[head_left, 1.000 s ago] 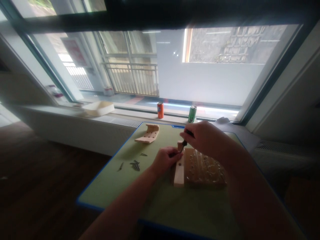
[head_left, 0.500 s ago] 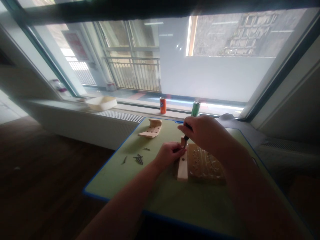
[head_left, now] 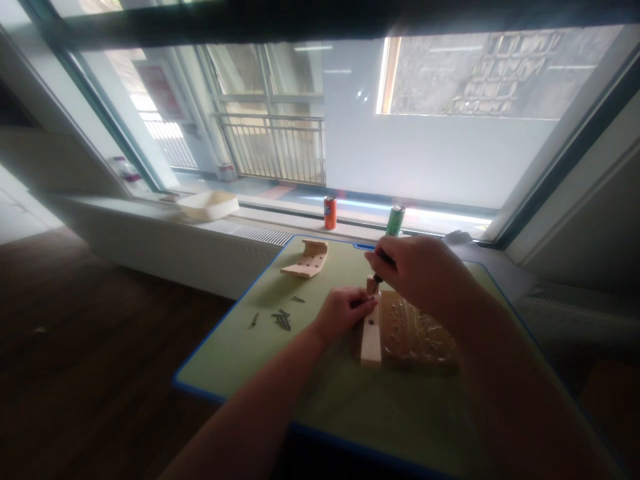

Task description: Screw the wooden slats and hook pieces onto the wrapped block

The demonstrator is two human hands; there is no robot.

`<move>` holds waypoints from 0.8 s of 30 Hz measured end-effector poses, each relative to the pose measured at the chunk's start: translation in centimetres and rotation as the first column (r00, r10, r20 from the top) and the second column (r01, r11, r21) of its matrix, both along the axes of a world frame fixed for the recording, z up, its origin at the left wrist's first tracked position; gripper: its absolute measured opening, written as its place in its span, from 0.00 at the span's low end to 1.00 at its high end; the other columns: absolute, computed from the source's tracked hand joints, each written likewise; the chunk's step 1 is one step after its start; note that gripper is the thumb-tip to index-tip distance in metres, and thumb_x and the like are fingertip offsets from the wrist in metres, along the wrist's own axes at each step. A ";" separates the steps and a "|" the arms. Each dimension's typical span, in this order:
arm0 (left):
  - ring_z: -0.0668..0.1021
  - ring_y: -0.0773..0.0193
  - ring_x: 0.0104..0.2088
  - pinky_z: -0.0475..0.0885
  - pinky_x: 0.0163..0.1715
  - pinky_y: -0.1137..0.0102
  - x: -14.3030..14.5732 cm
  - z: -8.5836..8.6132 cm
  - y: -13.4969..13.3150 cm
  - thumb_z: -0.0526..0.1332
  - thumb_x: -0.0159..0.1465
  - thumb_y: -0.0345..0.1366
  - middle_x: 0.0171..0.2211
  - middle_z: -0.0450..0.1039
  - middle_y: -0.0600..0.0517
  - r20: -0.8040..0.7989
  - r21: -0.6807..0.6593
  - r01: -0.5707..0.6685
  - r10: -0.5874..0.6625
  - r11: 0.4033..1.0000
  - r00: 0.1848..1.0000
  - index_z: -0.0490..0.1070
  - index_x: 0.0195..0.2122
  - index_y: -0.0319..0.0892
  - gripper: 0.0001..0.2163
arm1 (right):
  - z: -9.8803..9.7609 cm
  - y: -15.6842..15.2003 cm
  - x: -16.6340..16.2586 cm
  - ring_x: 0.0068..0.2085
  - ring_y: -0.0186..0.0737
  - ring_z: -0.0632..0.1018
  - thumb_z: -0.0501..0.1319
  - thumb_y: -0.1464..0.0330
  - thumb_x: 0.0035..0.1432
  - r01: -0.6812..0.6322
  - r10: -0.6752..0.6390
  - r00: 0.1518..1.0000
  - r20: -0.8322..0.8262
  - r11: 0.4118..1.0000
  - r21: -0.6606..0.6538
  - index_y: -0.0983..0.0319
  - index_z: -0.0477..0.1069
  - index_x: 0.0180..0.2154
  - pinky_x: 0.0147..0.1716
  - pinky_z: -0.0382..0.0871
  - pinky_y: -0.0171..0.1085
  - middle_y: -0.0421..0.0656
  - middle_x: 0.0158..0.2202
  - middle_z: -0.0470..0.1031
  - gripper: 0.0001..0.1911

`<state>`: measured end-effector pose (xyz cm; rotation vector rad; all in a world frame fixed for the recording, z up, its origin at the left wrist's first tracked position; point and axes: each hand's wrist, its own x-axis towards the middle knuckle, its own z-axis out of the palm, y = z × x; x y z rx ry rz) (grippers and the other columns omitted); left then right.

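My right hand (head_left: 413,267) is wrapped round a dark-handled screwdriver (head_left: 378,277) that points down at a pale wooden bar (head_left: 371,343). The bar lies lengthwise on the table and has dark holes along it. My left hand (head_left: 344,311) rests at the bar's left side, thumb and fingers pinched together by the screwdriver's tip. What sits between those fingertips is hidden. Just right of the bar is a brown slab under shiny clear plastic (head_left: 417,333), partly covered by my right forearm.
The green table (head_left: 240,360) has a blue edge. Left of my hands lie several screws (head_left: 282,320) and a curved wooden piece with holes (head_left: 307,260). On the sill behind stand an orange can (head_left: 330,213), a green can (head_left: 395,220) and a cream tray (head_left: 210,205).
The camera view has shifted slightly, so everything sits a little further right. Both hands keep their hold at the wooden bar, and the screwdriver's lean has changed slightly.
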<state>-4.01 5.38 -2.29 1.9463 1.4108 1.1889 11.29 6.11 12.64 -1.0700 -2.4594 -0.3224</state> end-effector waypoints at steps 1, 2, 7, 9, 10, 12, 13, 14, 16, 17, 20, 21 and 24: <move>0.64 0.72 0.22 0.59 0.24 0.75 0.0 0.0 0.0 0.58 0.59 0.46 0.20 0.64 0.56 -0.005 -0.002 -0.001 0.001 1.000 1.000 0.72 0.25 0.37 0.16 | 0.1 0.0 0.2 0.20 0.29 0.60 0.51 0.61 0.60 -0.005 0.005 1.000 -0.004 1.000 -0.005 0.63 0.70 0.26 0.22 0.49 0.33 0.39 0.18 0.65 0.17; 0.64 0.72 0.22 0.58 0.24 0.75 0.0 0.0 0.0 0.58 0.59 0.47 0.20 0.64 0.56 -0.011 -0.003 0.003 -0.003 1.000 1.000 0.72 0.25 0.37 0.17 | 0.2 0.0 0.4 0.19 0.28 0.60 0.52 0.61 0.60 -0.012 0.012 1.000 -0.004 1.000 -0.007 0.63 0.70 0.25 0.22 0.49 0.33 0.38 0.18 0.65 0.17; 0.66 0.71 0.24 0.60 0.25 0.75 -0.1 0.0 0.0 0.58 0.60 0.46 0.22 0.67 0.55 0.004 0.000 0.021 -0.021 1.000 1.000 0.72 0.26 0.37 0.16 | -0.4 0.5 0.1 0.20 0.28 0.60 0.52 0.62 0.59 -0.045 0.045 0.999 0.003 0.999 -0.026 0.63 0.69 0.24 0.22 0.49 0.32 0.38 0.18 0.65 0.16; 0.65 0.72 0.23 0.59 0.25 0.75 -0.1 0.1 0.0 0.57 0.60 0.47 0.21 0.66 0.56 0.008 -0.010 0.018 -0.017 1.000 1.000 0.72 0.25 0.37 0.17 | -0.6 0.7 -0.2 0.20 0.28 0.60 0.51 0.62 0.60 -0.053 0.053 0.999 0.003 0.998 -0.046 0.63 0.68 0.25 0.22 0.49 0.32 0.38 0.19 0.66 0.16; 0.65 0.72 0.23 0.59 0.24 0.75 -0.1 0.1 0.0 0.57 0.60 0.47 0.21 0.66 0.56 0.008 -0.014 0.015 -0.014 1.000 1.000 0.72 0.25 0.36 0.17 | -0.7 0.7 -0.3 0.20 0.28 0.61 0.51 0.63 0.60 -0.054 0.054 0.999 0.001 0.997 -0.053 0.63 0.68 0.25 0.22 0.49 0.32 0.38 0.19 0.66 0.16; 0.64 0.72 0.23 0.58 0.24 0.75 -0.1 0.1 0.0 0.57 0.59 0.48 0.21 0.65 0.56 0.008 -0.017 0.013 -0.013 1.000 1.000 0.72 0.25 0.37 0.18 | -0.7 0.8 -0.3 0.20 0.29 0.61 0.50 0.62 0.60 -0.048 0.048 0.999 -0.002 0.997 -0.054 0.63 0.69 0.25 0.22 0.49 0.32 0.39 0.19 0.66 0.16; 0.64 0.72 0.22 0.58 0.24 0.75 -0.1 0.1 0.0 0.57 0.59 0.48 0.21 0.65 0.56 0.011 -0.016 0.017 -0.016 1.000 1.000 0.72 0.25 0.37 0.18 | -0.8 0.8 -0.3 0.20 0.29 0.60 0.51 0.62 0.60 -0.045 0.045 0.999 -0.002 0.998 -0.054 0.63 0.69 0.25 0.22 0.49 0.32 0.39 0.19 0.66 0.16; 0.64 0.72 0.22 0.58 0.24 0.75 0.0 0.1 0.0 0.57 0.59 0.48 0.21 0.65 0.56 0.017 -0.015 0.024 -0.024 1.000 1.000 0.72 0.25 0.37 0.18 | -0.8 0.8 -0.3 0.20 0.29 0.60 0.51 0.62 0.60 -0.044 0.044 0.999 -0.004 0.998 -0.053 0.63 0.69 0.25 0.22 0.49 0.32 0.39 0.19 0.66 0.16; 0.64 0.72 0.23 0.58 0.24 0.76 0.0 0.1 0.0 0.57 0.59 0.48 0.21 0.65 0.56 0.040 -0.019 0.043 -0.042 0.999 0.998 0.72 0.26 0.37 0.18 | -0.9 1.1 -0.4 0.20 0.29 0.61 0.51 0.62 0.60 -0.042 0.041 0.999 -0.016 0.998 -0.050 0.63 0.69 0.26 0.22 0.49 0.33 0.39 0.18 0.66 0.16; 0.64 0.72 0.23 0.58 0.24 0.76 0.0 0.0 0.0 0.58 0.59 0.48 0.21 0.65 0.56 0.051 -0.024 0.047 -0.046 0.999 0.998 0.72 0.25 0.36 0.18 | -1.0 1.3 -0.4 0.20 0.29 0.61 0.51 0.62 0.60 -0.038 0.037 0.999 -0.025 0.998 -0.051 0.63 0.69 0.26 0.22 0.49 0.33 0.39 0.19 0.66 0.16; 0.64 0.72 0.22 0.58 0.23 0.76 -0.1 -0.1 0.1 0.58 0.59 0.48 0.20 0.64 0.56 0.079 -0.050 0.043 -0.039 0.998 0.996 0.71 0.25 0.36 0.17 | -1.3 2.0 -0.6 0.20 0.29 0.61 0.51 0.61 0.60 -0.004 0.002 0.999 -0.048 0.999 -0.050 0.63 0.70 0.25 0.22 0.49 0.33 0.39 0.18 0.66 0.17; 0.64 0.72 0.22 0.59 0.23 0.76 -0.1 -0.2 0.1 0.58 0.59 0.47 0.20 0.64 0.56 0.087 -0.056 0.042 -0.037 0.998 0.996 0.71 0.25 0.36 0.17 | -1.4 2.2 -0.6 0.19 0.30 0.61 0.50 0.61 0.60 0.010 -0.012 0.999 -0.050 0.999 -0.050 0.63 0.70 0.25 0.21 0.49 0.33 0.39 0.18 0.66 0.18; 0.65 0.72 0.23 0.60 0.24 0.76 -0.1 -0.2 0.1 0.59 0.58 0.47 0.21 0.66 0.56 0.105 -0.065 0.053 -0.046 0.996 0.993 0.72 0.25 0.36 0.17 | -1.5 2.3 -0.5 0.19 0.30 0.61 0.50 0.61 0.60 0.038 -0.039 0.998 -0.039 0.999 -0.035 0.64 0.71 0.27 0.21 0.49 0.33 0.40 0.18 0.67 0.18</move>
